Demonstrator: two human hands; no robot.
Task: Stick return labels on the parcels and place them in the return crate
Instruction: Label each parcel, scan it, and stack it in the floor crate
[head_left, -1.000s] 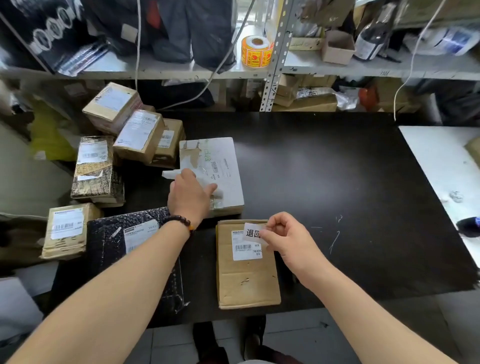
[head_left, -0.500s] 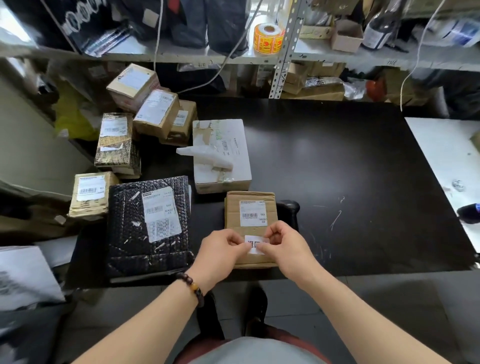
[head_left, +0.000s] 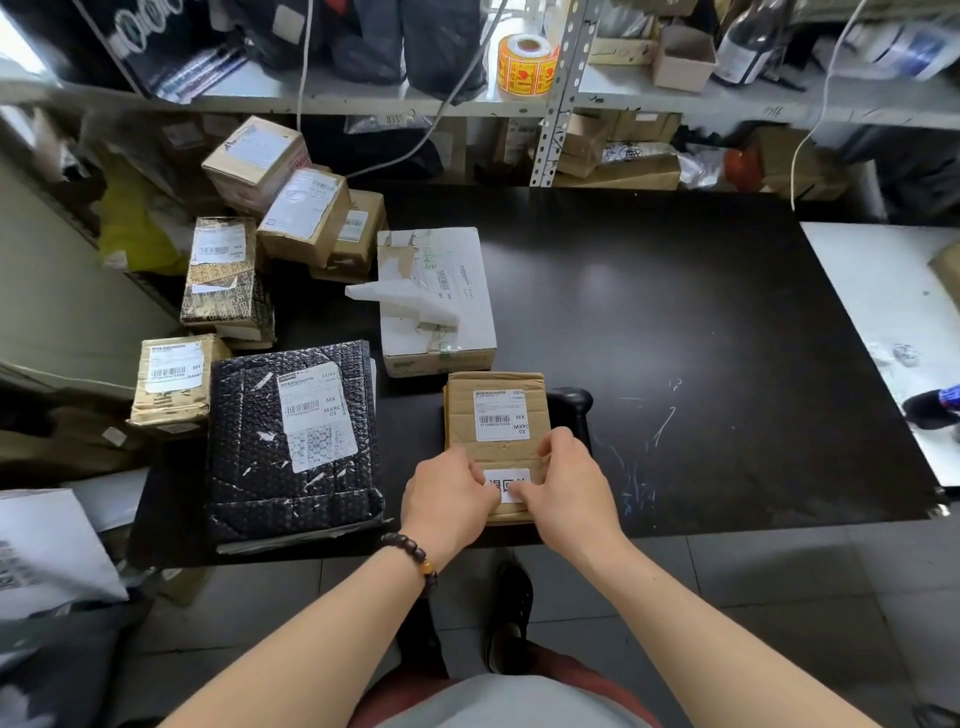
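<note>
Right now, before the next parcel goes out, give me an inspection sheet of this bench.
Surface: black table, with white scuff marks near the front.
Job's things: return label on the brown parcel, below its shipping label; more parcels piled at the left; crate, nothing seen.
Clutter: white paper strip on a white box.
Hands: left hand and right hand each hold an end of the return label.
Cables: white cables hang past the shelf.
Surroundings: metal shelf with a sticker roll; tiled floor.
</note>
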